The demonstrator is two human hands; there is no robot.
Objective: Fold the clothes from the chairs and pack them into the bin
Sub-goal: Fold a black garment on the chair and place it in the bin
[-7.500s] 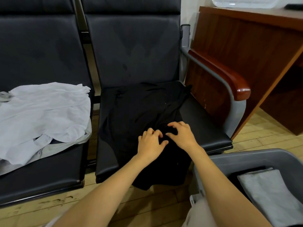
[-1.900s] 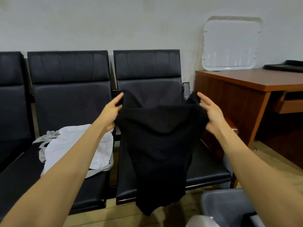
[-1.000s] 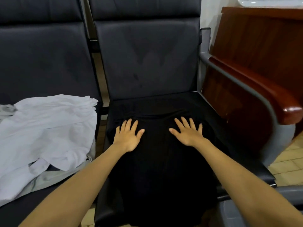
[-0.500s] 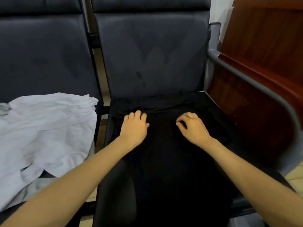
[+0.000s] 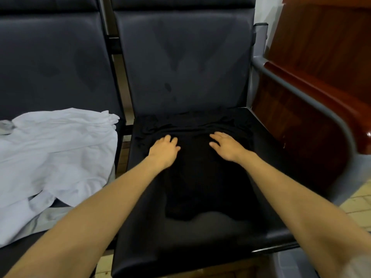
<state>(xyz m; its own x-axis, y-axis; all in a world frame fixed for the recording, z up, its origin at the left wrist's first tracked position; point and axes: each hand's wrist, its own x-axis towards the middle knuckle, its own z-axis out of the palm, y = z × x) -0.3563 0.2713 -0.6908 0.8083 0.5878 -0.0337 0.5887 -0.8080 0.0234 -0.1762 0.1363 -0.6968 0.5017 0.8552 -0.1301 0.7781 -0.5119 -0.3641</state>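
A black garment [image 5: 202, 177] lies spread on the seat of the right black chair [image 5: 180, 243], its far edge bunched in wrinkles near the backrest. Its near hem lies on the seat, short of the front edge. My left hand [image 5: 163, 150] and my right hand [image 5: 226, 146] both rest palm down on the upper part of the garment, about a hand's width apart, fingers pointing toward the backrest. Neither hand plainly grips the cloth. A sliver of the grey bin [image 5: 291, 267] shows at the bottom right.
A heap of white and light grey clothes [image 5: 56, 153] covers the seat of the left chair. A grey armrest frame [image 5: 301, 99] with a wooden top borders the right chair. Behind it stands a dark wooden desk side [image 5: 331, 37].
The black garment was picked up, held in the air, then laid on the seat. In the last second my hands slid toward the backrest, pushing the cloth up so its hem left the seat's front edge.
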